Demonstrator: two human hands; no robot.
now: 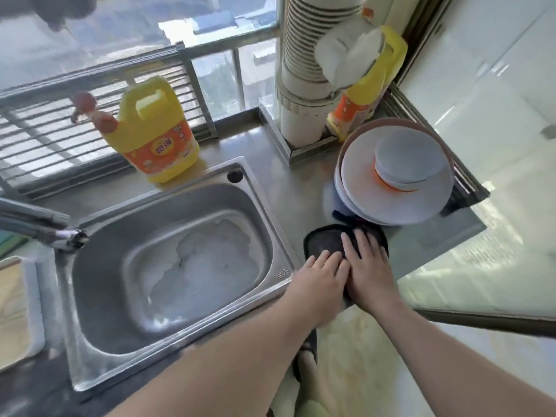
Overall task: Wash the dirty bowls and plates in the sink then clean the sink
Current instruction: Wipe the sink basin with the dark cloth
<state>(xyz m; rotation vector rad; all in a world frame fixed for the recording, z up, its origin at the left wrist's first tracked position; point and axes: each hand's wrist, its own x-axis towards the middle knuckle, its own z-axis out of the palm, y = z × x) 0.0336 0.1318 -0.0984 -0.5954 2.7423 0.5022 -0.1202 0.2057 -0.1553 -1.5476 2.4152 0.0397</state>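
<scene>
Pressing dark cloth (326, 240): left hand (320, 273), right hand (365, 261), flat.

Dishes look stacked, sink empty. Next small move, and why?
Probably grip the dark cloth and carry it into the sink. Both hands, left and right, lie flat on it, the plates are stacked aside, and foam remains in the basin.

- Left hand (323, 273): bare, no glove, ring or watch seen.
- Right hand (365, 263): bare, likewise unadorned.
- Both forearms: bare, no sleeve in view behind either wrist.
</scene>
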